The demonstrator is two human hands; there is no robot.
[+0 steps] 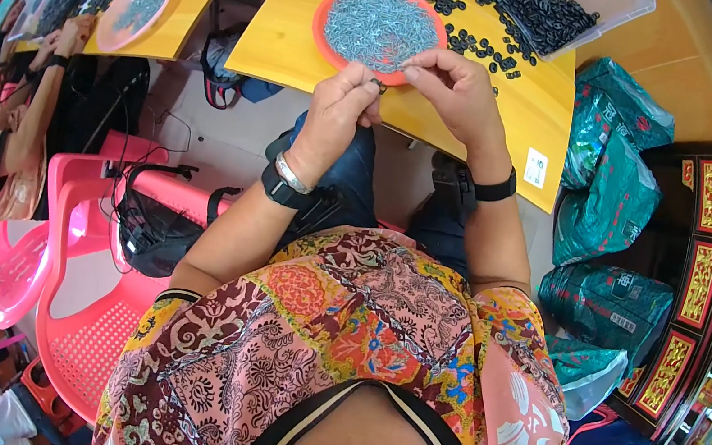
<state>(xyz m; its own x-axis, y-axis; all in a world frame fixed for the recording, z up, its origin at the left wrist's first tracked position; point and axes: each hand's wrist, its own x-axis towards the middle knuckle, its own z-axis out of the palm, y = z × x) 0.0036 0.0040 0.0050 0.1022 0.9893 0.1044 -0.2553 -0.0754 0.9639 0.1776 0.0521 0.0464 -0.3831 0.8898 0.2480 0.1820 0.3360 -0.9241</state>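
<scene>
The left hand [341, 111] pinched a small dark piece [380, 86] just beside the near rim of the red bowl [320, 24] of silvery pieces [375, 23]. The right hand [458, 93] had thumb and forefinger drawn close; contents could not be determined. Black pieces [544, 17] lay rightward on the yellow table [535, 111].

Pinching a small dark piece [381, 86] in the left hand [340, 111]; holding the right hand [461, 96] at the near rim of a red bowl [319, 28] of silvery pins [375, 25], with black pieces [489, 52] beyond that hand on a yellow table [272, 40].
</scene>
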